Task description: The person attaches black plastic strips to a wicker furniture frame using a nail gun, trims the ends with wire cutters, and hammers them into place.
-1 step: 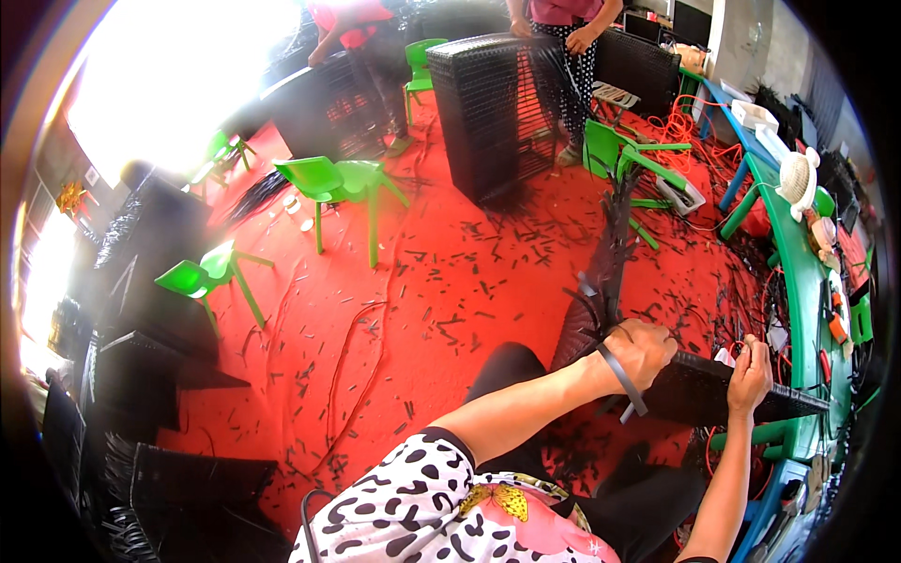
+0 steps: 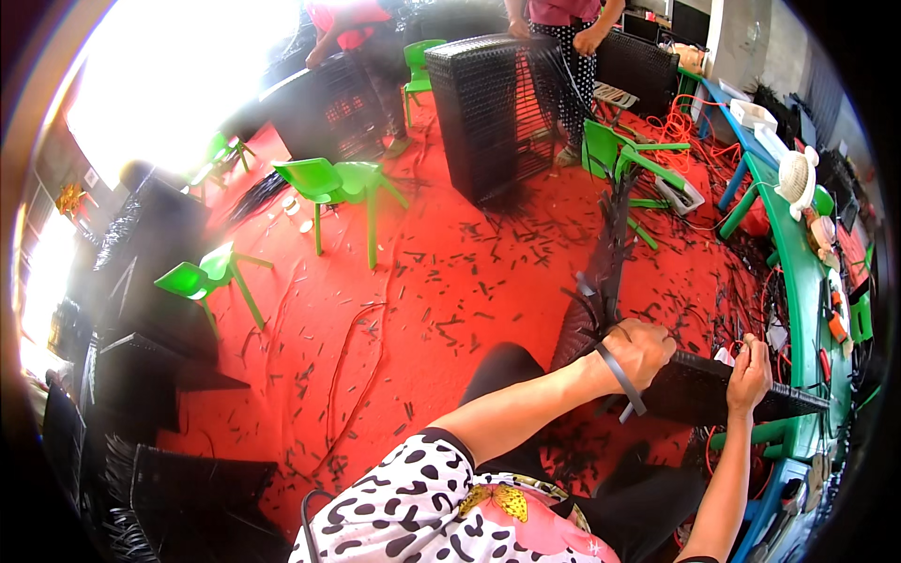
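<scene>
In front of me is a black woven furniture piece (image 2: 690,392), with a bundle of loose dark strips (image 2: 612,239) standing up from its far side. My left hand (image 2: 640,352) is closed over its near corner, fingers curled. A flat grey strip (image 2: 620,377) runs across that wrist. Farther right, my right hand (image 2: 750,375) is closed in a pinch just above the woven edge. Whatever lies between the fingers of either hand is hidden or too small to make out.
Dark offcuts litter the red floor (image 2: 441,375). Green chairs (image 2: 328,178) stand to the left, and a green chair (image 2: 610,150) lies tipped ahead. A cluttered green table (image 2: 798,272) curves along the right. Two people handle black woven pieces (image 2: 469,113) at the back.
</scene>
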Tool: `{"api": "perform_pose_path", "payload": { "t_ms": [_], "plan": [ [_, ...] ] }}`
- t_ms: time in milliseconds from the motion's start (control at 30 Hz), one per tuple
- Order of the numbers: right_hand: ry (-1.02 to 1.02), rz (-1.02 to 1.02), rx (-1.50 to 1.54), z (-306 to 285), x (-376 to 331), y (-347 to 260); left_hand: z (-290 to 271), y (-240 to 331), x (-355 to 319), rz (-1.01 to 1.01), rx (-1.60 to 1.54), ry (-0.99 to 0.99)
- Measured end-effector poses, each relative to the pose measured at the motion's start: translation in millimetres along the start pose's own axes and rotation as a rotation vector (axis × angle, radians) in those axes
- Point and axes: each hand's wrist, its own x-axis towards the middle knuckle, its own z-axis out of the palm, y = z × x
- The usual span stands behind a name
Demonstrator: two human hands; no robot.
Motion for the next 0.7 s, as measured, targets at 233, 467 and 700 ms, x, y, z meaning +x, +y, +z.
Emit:
{"api": "perform_pose_path", "payload": {
  "t_ms": [233, 467, 700],
  "plan": [
    [0.005, 0.003, -0.001, 3.5, -0.9, -2.2, -0.1, -1.1, -2.4, -0.011, 0.035, -0.004],
    [-0.007, 0.004, -0.010, 1.4, -1.3, -4.8, 4.3, -1.3, -5.0, -0.015, 0.045, 0.001],
    [-0.005, -0.008, -0.018, 0.6, -2.7, -3.7, 1.4, 1.3, -5.3, -0.014, 0.060, -0.017]
  ]
}}
